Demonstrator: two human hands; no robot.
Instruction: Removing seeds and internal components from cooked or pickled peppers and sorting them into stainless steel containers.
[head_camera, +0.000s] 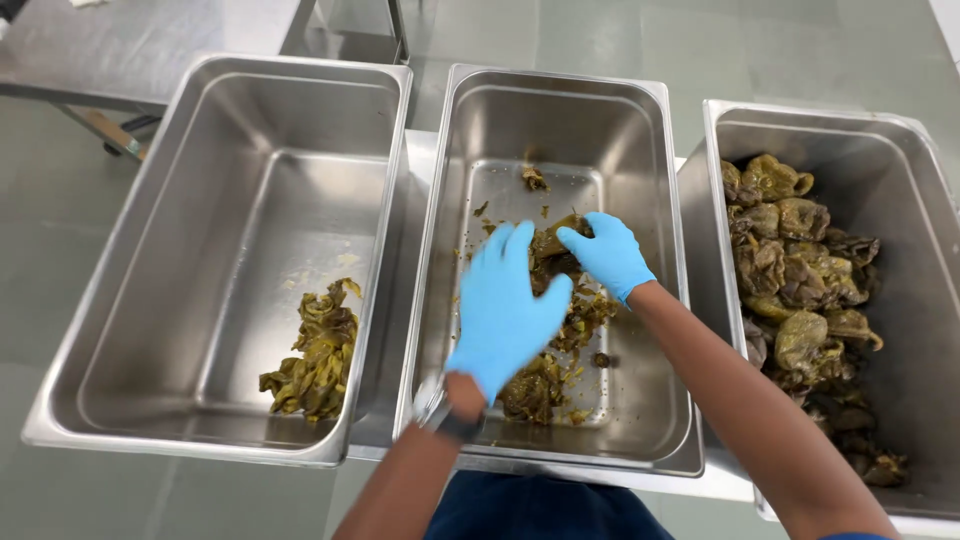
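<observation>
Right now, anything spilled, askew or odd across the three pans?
Nothing spilled outside the pans. Only mess: loose scraps scattered over the middle pan floor, around the left hand and right hand. The left pan holds one small heap.

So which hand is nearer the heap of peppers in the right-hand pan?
Right. The right hand works in the middle pan beside that heap; the left hand is farther left.

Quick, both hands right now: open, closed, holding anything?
Left hand: open, fingers spread above the middle pan, holding nothing.
Right hand: closed on a roasted pepper in the same pan.
</observation>
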